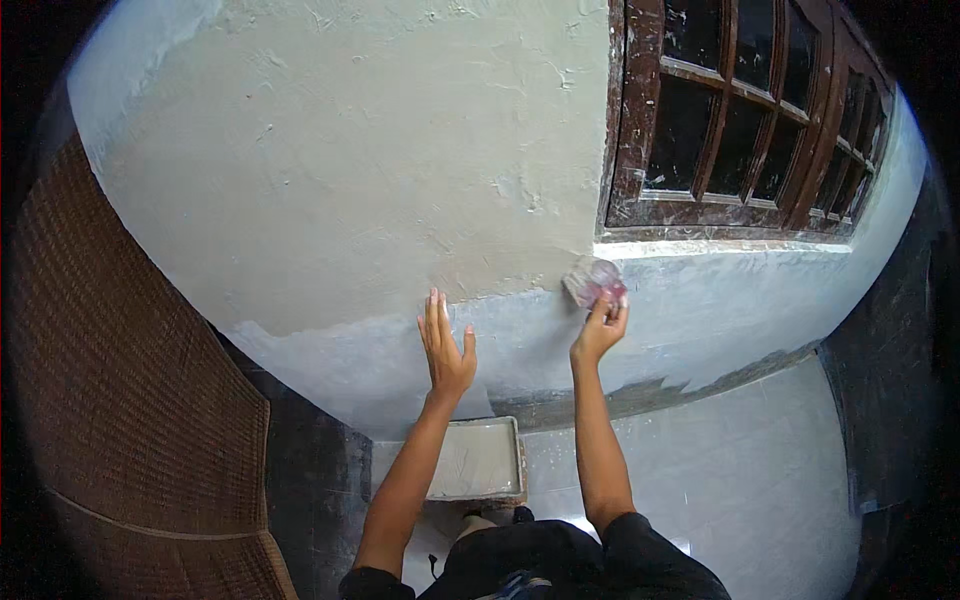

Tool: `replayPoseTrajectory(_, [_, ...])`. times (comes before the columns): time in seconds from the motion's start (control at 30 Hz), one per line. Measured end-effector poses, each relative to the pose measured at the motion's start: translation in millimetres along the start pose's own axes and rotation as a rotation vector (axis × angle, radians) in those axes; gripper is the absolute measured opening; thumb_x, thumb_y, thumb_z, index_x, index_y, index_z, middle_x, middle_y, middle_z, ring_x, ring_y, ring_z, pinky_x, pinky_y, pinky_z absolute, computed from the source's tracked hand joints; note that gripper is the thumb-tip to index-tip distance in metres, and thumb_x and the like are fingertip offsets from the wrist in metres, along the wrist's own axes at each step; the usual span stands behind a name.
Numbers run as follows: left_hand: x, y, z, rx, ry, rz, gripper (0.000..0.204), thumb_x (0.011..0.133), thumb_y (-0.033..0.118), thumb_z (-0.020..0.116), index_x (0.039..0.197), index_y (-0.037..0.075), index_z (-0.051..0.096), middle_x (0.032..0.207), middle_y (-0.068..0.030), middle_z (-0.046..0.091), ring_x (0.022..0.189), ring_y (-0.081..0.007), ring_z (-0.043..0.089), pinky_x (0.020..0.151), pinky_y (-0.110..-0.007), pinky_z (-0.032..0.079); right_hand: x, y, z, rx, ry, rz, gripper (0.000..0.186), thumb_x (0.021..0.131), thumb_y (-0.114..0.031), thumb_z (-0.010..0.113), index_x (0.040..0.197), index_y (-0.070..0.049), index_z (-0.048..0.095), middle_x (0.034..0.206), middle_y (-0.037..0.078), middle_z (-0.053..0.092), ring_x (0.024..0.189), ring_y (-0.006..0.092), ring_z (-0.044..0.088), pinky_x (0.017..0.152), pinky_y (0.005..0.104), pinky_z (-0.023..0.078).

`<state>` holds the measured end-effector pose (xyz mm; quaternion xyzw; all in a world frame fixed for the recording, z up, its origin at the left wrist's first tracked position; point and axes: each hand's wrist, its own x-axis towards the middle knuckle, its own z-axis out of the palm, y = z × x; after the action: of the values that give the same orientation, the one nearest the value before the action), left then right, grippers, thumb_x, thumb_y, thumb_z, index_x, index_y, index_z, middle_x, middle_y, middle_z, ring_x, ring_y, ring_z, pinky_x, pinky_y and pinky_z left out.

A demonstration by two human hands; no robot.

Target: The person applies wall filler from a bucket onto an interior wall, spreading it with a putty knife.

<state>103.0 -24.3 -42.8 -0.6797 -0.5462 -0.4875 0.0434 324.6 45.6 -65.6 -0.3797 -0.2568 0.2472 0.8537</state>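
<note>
In front of me stands a wall (400,180) with a rough cream coat above and a paler grey-white band below. My right hand (600,330) grips what looks like a wide paintbrush (590,283), pale at the bristle end and pinkish red toward the fingers, partly smeared by motion. It is at the wall, along the coat's lower edge, just under the window's left corner. My left hand (447,350) is open with fingers outstretched, at the wall near that same edge; whether it touches cannot be told. Below, a rectangular tray (521,470) holds cream paint.
A brown wooden window (720,215) with several panes and pale splashes sits at upper right, above a white ledge (720,248). Woven brown matting (150,400) lines the left side. Grey tiled floor (750,470) with pale spots stretches along the wall's foot.
</note>
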Motion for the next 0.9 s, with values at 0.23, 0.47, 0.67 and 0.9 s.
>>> replayPoseTrajectory(0.23, [3,6,1,0.008,0.004,-0.015,0.070,0.091,0.017,0.054,0.149,0.000,0.020,0.155,-0.0195,0.022,0.145,-0.0350,0.019,0.116,-0.054,0.010,-27,-10,28,-0.279,-0.201,-0.179,0.027,0.090,-0.014,0.067,0.111,0.003,0.063,0.103,0.010,0.063,0.086,0.0163,0.058,0.077,0.0294,0.047])
replayPoseTrajectory(0.47, [0,2,0,0.016,0.015,-0.019,0.071,0.091,0.016,0.055,0.150,0.001,0.020,0.156,-0.0187,0.021,0.145,-0.0348,0.018,0.116,-0.054,0.009,-4,-11,18,-0.283,-0.083,-0.137,0.028,0.093,-0.015,0.064,0.114,0.003,0.062,0.104,0.010,0.064,0.087,0.0169,0.059,0.076,0.0292,0.048])
replayPoseTrajectory(0.67, [1,2,-1,0.012,0.004,-0.028,0.071,0.090,0.015,0.054,0.150,0.001,0.019,0.156,-0.0186,0.021,0.145,-0.0349,0.018,0.116,-0.054,0.009,-13,-19,12,-0.120,-0.059,-0.130,0.026,0.093,-0.013,0.064,0.114,0.003,0.062,0.100,0.006,0.063,0.090,0.0126,0.057,0.076,0.0264,0.048])
replayPoseTrajectory(0.9, [1,4,2,-0.020,0.000,-0.025,0.069,0.090,0.014,0.052,0.150,0.001,0.019,0.157,-0.0189,0.018,0.145,-0.0341,0.017,0.116,-0.055,0.008,-13,-22,35,-0.302,-0.200,-0.227,0.027,0.091,-0.013,0.065,0.114,0.002,0.062,0.100,0.008,0.064,0.097,0.0164,0.059,0.079,0.0289,0.048])
